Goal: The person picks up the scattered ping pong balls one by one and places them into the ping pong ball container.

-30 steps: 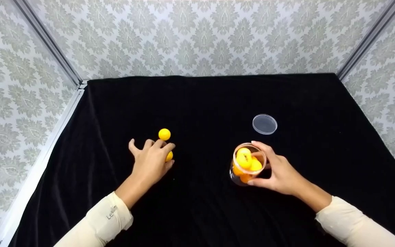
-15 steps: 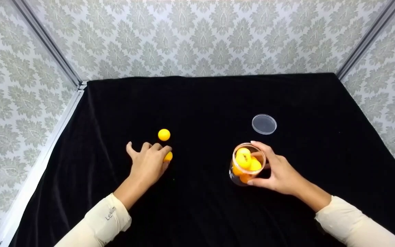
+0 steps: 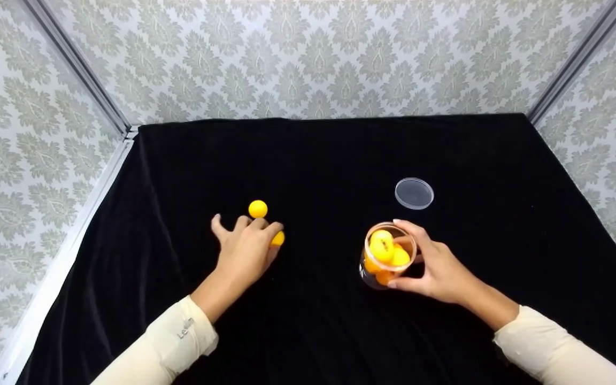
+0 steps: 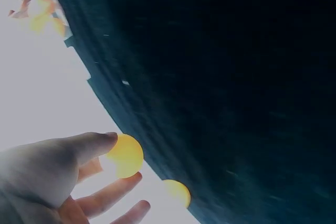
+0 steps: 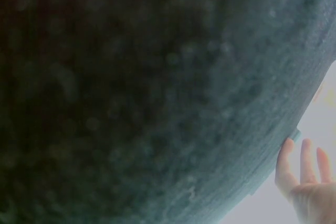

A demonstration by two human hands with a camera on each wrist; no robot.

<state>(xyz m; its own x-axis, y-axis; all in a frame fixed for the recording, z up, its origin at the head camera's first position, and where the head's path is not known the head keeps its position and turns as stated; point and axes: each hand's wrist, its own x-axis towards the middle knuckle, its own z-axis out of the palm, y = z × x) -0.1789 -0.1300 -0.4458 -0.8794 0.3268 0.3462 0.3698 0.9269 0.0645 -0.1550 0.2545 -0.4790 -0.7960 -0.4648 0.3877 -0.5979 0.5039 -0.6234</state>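
Thumb and fingers of my left hand [image 3: 244,248] pinch a yellow ping-pong ball [image 4: 127,156], partly covered by the fingers in the head view. Just beyond the fingertips, a second yellow ping-pong ball [image 3: 258,209] lies on the black cloth. On the right, my right hand [image 3: 439,272] grips a clear plastic jar [image 3: 368,278] round its side, thumb at the near side and fingers at the far rim. The jar has no lid on and leans slightly. Several yellow balls [image 3: 382,247] fill it, the top one printed with a dark mark.
A clear round lid [image 3: 414,193] lies flat behind the jar. Black velvet cloth [image 3: 318,160] covers the table. Patterned wall panels [image 3: 308,59] stand at the back and both sides. The right wrist view is mostly dark cloth, with a hand [image 5: 310,187] at its lower right.
My left hand, after a slight shift left, has moved right with the pinched ball. The right hand, jar, lid and the other ball stay in place.
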